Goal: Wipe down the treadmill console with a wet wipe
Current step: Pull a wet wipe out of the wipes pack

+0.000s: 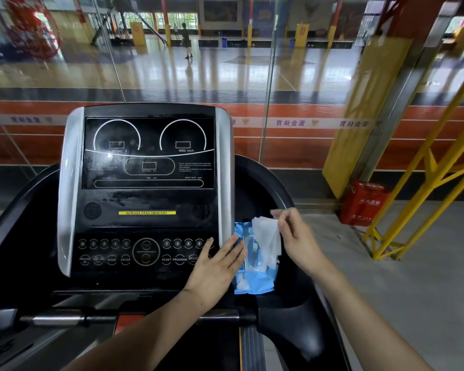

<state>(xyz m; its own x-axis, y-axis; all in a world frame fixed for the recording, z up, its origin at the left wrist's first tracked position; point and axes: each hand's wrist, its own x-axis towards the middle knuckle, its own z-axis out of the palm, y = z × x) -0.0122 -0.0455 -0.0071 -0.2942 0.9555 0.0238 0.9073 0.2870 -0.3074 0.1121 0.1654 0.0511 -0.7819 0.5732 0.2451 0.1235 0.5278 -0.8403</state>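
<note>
The black treadmill console with silver side panels (148,188) stands to the left of my left hand (214,266). My left hand lies flat with fingers straight, pressing on the console's lower right corner and the left edge of the blue plastic wet-wipe packet (255,279). Just right of it, my right hand (298,236) pinches the white crumpled wet wipe (267,236) between thumb and fingertips, above the packet.

Black console (148,183) with silver sides, white dial lines and a yellow strip; white wipe (267,238) at the right hand (298,238); blue-and-white pack (255,282) beneath; red crate (363,203) beyond.
</note>
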